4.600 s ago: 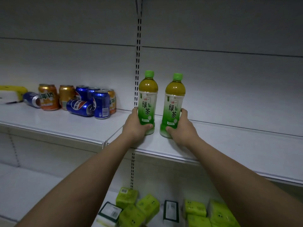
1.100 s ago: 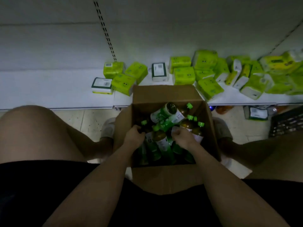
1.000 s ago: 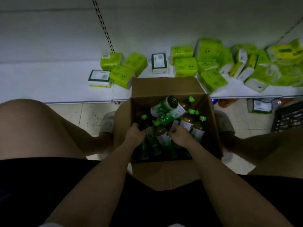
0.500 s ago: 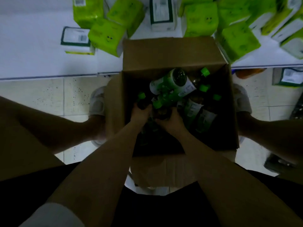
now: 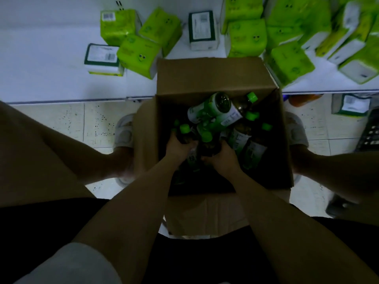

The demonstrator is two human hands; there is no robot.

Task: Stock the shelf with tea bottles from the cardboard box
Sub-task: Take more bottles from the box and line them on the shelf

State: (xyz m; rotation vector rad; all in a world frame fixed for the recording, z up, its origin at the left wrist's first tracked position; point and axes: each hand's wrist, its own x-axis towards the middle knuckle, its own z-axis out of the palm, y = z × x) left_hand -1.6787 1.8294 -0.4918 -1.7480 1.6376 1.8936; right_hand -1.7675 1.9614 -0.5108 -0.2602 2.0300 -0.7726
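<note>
**Restock cycle: 2 bottles gripped in box**

Both hands, formerly at the shelf, now inside cardboard box (image 5: 213, 78). Left hand (image 5: 178, 147) closed round 1 tea bottle (image 5: 184, 133); right hand (image 5: 222, 158) round another (image 5: 208, 143). Step: pick-up. Next: lift both clear, upright, to shelf.

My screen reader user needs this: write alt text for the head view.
Seen from above, the left hand and right hand each grip a green-capped tea bottle inside an open cardboard box on the floor. Green packs lie on the low white shelf beyond.
</note>
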